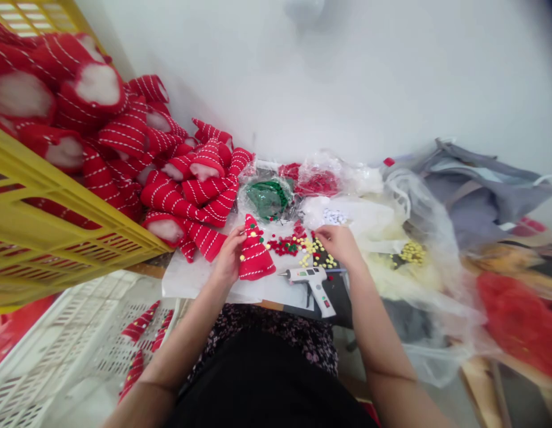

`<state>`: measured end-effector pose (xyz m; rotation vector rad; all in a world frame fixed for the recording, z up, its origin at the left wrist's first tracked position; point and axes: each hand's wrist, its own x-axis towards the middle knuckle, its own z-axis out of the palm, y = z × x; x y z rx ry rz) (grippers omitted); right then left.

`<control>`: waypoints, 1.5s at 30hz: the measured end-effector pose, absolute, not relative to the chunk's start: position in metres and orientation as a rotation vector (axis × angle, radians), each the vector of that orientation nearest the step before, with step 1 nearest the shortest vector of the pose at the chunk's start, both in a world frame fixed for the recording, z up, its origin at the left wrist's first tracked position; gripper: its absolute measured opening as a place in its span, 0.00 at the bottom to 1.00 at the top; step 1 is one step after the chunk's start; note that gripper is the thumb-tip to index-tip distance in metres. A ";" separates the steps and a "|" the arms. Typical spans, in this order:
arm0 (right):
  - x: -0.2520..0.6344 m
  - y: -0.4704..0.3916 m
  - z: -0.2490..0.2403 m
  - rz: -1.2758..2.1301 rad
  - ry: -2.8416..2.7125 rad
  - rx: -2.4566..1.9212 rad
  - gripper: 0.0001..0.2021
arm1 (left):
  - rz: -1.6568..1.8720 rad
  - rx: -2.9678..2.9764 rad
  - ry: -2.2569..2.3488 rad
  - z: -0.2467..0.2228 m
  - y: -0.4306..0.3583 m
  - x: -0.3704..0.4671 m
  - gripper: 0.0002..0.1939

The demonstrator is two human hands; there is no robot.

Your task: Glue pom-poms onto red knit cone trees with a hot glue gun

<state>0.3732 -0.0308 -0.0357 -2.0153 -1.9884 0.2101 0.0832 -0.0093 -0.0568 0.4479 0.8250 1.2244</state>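
Note:
My left hand (229, 257) grips the left edge of a red cone-shaped plush hat (256, 259) with white stitched stripes. Small yellow, green and white pompoms dot its upper part and left side. Over the loose yellow pompoms (308, 252) is my right hand (337, 242), thumb and fingers drawn together; what is between the fingertips, if anything, is too small to make out. Red and green pompoms (285, 245) lie between the two hands. Below them a white glue gun (312, 283) rests on the table, nozzle pointing left toward the hat.
Striped red stuffed cones (195, 190) heap up at left, spilling from a yellow crate (71, 220). A white basket (101, 333) below holds several decorated cones. Bags of green (267, 199) and red (318, 181) pompoms stand behind; clear plastic bags (436, 238) lie at right.

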 end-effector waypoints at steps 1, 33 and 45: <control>0.371 -0.030 -0.035 0.276 -2.059 -2.021 0.10 | 1.224 0.455 0.825 -0.058 -0.009 0.083 0.20; 0.292 -0.051 -0.031 0.838 -1.430 -1.288 0.08 | 1.060 0.552 0.712 -0.064 -0.011 0.101 0.19; 0.270 -0.048 -0.030 0.881 -1.463 -1.227 0.10 | 1.072 0.620 0.719 -0.060 -0.015 0.102 0.20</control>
